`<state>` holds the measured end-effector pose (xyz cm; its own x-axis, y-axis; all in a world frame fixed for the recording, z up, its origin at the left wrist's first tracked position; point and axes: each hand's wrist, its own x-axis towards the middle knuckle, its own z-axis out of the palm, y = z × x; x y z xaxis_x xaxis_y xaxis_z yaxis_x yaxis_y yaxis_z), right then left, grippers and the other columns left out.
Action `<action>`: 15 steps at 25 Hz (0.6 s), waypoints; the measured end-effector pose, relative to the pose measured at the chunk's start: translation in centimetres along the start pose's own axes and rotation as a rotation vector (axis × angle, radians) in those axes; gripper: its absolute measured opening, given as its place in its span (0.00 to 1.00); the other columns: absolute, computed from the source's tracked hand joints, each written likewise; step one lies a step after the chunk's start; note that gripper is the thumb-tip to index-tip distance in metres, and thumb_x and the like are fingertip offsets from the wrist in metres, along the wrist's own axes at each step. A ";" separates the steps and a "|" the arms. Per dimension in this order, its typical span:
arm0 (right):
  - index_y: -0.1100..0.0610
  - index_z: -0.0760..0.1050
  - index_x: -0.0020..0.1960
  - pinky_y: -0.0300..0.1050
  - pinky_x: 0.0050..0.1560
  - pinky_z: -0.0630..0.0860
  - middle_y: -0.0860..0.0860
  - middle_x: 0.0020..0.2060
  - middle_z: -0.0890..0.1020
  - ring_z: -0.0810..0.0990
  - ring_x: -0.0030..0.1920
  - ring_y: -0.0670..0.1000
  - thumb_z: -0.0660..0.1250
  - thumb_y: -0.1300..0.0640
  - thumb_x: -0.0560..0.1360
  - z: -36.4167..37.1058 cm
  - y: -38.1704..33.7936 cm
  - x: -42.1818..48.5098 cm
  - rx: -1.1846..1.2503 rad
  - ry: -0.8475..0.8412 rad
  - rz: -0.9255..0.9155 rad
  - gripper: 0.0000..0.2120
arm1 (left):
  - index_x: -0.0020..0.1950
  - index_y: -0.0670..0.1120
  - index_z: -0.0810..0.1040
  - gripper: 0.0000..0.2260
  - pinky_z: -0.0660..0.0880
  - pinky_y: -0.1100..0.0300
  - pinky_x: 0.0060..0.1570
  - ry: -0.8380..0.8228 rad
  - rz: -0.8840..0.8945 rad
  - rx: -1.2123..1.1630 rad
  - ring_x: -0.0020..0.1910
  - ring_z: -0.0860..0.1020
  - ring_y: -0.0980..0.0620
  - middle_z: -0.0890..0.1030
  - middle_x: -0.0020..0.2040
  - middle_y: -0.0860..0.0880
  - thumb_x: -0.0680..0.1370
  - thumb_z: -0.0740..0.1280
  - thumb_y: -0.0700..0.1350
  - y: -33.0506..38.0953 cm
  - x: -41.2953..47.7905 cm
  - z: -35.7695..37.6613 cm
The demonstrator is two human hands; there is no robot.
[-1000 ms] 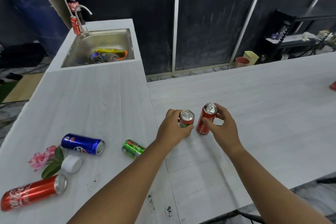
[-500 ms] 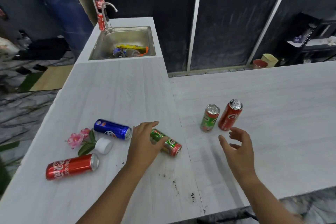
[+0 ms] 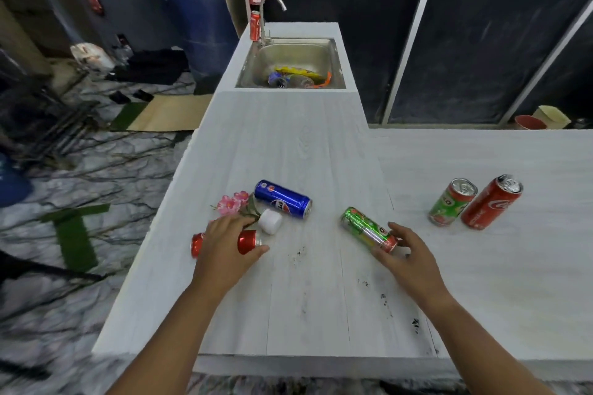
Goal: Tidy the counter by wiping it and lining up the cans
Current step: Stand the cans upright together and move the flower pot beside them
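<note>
Red can clasped by left grip, green can pinched by right grip, could roll if fumbled.

Both my bare forearms reach forward. My left hand lies palm-down over a red can, fingers curled round it. My right hand grips the near end of a green can, thumb and fingers either side.
</note>
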<state>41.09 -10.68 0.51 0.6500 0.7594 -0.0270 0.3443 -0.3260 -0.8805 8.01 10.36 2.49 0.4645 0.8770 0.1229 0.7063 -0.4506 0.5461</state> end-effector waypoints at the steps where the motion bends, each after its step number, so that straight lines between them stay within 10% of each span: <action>1: 0.43 0.76 0.72 0.36 0.57 0.73 0.39 0.62 0.81 0.79 0.62 0.41 0.83 0.49 0.72 0.5 0.0 0.0 -0.024 -0.019 0.001 0.31 | 0.73 0.60 0.75 0.33 0.73 0.48 0.71 -0.006 -0.010 0.018 0.70 0.72 0.53 0.76 0.71 0.59 0.71 0.79 0.67 -0.8 -0.3 -0.4; 9: 0.45 0.77 0.71 0.32 0.48 0.72 0.43 0.60 0.83 0.79 0.55 0.32 0.79 0.63 0.75 2.1 0.0 -0.3 -0.057 0.066 0.063 0.28 | 0.76 0.58 0.74 0.33 0.69 0.49 0.74 -0.094 0.065 0.123 0.70 0.76 0.49 0.79 0.71 0.55 0.72 0.82 0.57 -3.8 -0.2 -1.4; 15: 0.46 0.76 0.74 0.35 0.50 0.75 0.45 0.64 0.82 0.81 0.59 0.46 0.78 0.60 0.77 2.5 0.5 -0.9 -0.060 0.077 0.052 0.29 | 0.77 0.56 0.74 0.36 0.70 0.46 0.74 -0.060 0.027 0.092 0.70 0.75 0.48 0.79 0.70 0.54 0.71 0.83 0.54 -5.9 -0.4 -1.7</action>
<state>38.97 -10.12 -1.05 0.7174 0.6958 -0.0338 0.3467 -0.3987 -0.8490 2.74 12.99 0.64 0.5129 0.8542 0.0852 0.7378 -0.4894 0.4649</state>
